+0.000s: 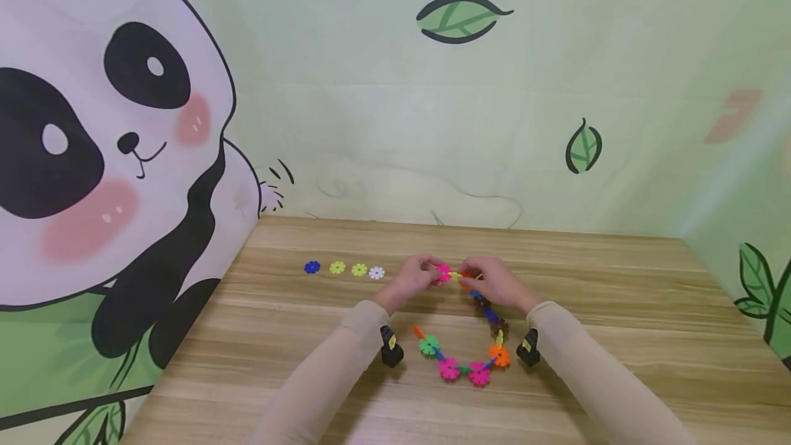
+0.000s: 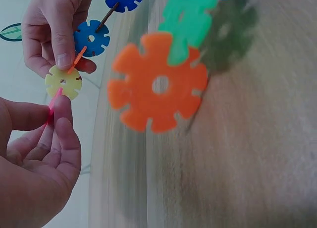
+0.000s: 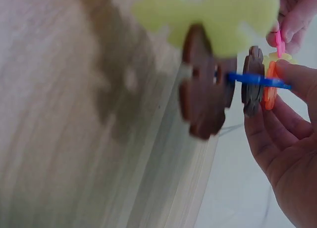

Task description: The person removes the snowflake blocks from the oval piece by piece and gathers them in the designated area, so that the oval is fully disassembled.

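A chain of slotted plastic flower discs curves over the table, with pink discs [image 1: 450, 369] at its near side and a green disc [image 1: 428, 345] close to its free end. My left hand [image 1: 415, 276] pinches a pink disc [image 2: 54, 107] between thumb and fingers. That disc's edge meets a yellow disc [image 2: 63, 82] at the chain's other end. My right hand [image 1: 494, 281] pinches the chain there, its thumb and fingers around an orange disc [image 3: 270, 86] joined to the yellow one. Blue and brown discs [image 3: 208, 84] follow below the right hand.
Left of my hands, a loose blue disc [image 1: 312, 267], two yellow discs [image 1: 337, 267] and a white disc [image 1: 376, 272] lie in a row on the wooden table [image 1: 259, 362]. A printed panda backdrop [image 1: 346, 88] stands behind and beside the table.
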The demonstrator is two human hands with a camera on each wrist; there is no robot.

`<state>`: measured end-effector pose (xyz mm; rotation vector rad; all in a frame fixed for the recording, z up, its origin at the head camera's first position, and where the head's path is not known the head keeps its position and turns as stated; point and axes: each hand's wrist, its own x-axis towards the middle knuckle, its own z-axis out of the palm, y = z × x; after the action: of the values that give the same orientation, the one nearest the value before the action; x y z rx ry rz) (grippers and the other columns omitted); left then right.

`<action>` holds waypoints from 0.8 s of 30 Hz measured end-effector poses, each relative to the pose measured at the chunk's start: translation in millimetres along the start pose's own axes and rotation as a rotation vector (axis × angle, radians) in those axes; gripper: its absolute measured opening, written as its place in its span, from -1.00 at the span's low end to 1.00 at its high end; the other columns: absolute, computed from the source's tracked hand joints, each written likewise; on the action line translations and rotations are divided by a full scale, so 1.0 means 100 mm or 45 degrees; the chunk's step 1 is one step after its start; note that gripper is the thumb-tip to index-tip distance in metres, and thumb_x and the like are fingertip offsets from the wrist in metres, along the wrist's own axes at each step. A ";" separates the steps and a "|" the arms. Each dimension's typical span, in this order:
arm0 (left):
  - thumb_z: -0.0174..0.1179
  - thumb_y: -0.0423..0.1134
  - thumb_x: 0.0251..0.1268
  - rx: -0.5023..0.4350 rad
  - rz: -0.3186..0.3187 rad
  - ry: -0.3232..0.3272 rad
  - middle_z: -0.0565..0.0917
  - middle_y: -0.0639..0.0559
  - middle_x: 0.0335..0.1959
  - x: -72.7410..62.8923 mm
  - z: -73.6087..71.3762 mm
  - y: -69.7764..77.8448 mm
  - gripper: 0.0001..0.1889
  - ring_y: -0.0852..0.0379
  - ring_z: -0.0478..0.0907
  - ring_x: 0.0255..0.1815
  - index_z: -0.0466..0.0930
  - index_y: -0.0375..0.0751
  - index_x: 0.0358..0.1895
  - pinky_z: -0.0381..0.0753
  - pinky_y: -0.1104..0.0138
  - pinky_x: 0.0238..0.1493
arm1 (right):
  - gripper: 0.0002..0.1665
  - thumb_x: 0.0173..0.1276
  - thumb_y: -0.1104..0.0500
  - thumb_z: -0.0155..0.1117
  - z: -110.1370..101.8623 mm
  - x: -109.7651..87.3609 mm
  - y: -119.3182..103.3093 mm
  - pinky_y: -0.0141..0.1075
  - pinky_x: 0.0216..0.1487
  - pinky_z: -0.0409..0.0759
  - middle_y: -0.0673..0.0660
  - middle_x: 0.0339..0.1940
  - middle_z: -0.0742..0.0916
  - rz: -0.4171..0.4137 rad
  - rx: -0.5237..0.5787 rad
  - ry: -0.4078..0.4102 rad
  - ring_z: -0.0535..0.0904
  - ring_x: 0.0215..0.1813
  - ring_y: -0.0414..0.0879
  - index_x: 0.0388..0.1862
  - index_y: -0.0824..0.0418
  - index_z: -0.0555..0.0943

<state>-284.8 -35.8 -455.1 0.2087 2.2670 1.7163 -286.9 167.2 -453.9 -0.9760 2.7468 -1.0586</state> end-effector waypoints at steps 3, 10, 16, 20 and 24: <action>0.07 -0.43 0.34 0.019 0.002 0.002 0.63 -0.10 -0.31 0.00 0.00 -0.01 -0.78 0.04 0.61 -0.26 0.52 -0.37 0.01 0.59 0.18 -0.13 | -0.88 0.33 0.28 0.22 -0.01 0.00 -0.02 -0.20 -0.16 0.60 0.05 -0.26 0.70 -0.018 -0.007 0.002 0.62 -0.22 -0.11 -0.18 0.24 0.64; 0.17 -0.32 0.31 0.008 0.012 0.007 0.64 -0.06 -0.28 0.01 -0.02 -0.03 -0.80 0.07 0.59 -0.26 0.56 -0.35 -0.07 0.58 0.17 -0.12 | -0.89 0.32 0.28 0.23 -0.02 0.01 -0.04 -0.21 -0.17 0.61 0.07 -0.24 0.70 -0.063 -0.036 -0.007 0.62 -0.19 -0.08 -0.20 0.22 0.65; 0.22 -0.33 0.27 -0.049 -0.016 0.003 0.66 -0.05 -0.32 0.01 -0.02 -0.05 -0.82 0.14 0.58 -0.30 0.56 -0.35 -0.13 0.57 0.18 -0.10 | -0.90 0.33 0.28 0.24 0.00 0.03 -0.04 -0.23 -0.16 0.61 0.05 -0.23 0.69 -0.078 -0.039 -0.022 0.61 -0.18 -0.09 -0.21 0.19 0.66; 0.22 -0.33 0.26 -0.023 -0.030 0.019 0.66 -0.03 -0.33 0.03 -0.01 -0.05 -0.85 0.16 0.56 -0.32 0.57 -0.33 -0.16 0.56 0.20 -0.13 | -0.91 0.32 0.29 0.25 0.00 0.03 -0.02 -0.24 -0.17 0.61 0.04 -0.25 0.68 -0.088 -0.053 -0.017 0.61 -0.19 -0.11 -0.23 0.18 0.66; 0.22 -0.34 0.26 -0.005 -0.048 0.053 0.65 -0.02 -0.35 0.04 0.00 -0.04 -0.89 0.14 0.53 -0.33 0.57 -0.29 -0.20 0.54 0.21 -0.18 | -0.91 0.32 0.28 0.25 -0.01 0.03 -0.02 -0.25 -0.18 0.60 0.02 -0.27 0.68 -0.091 -0.054 -0.019 0.60 -0.21 -0.12 -0.23 0.18 0.66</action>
<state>-288.0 -35.8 -459.2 0.1292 2.2817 1.7218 -288.5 164.6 -451.0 -1.0906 2.7526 -1.0018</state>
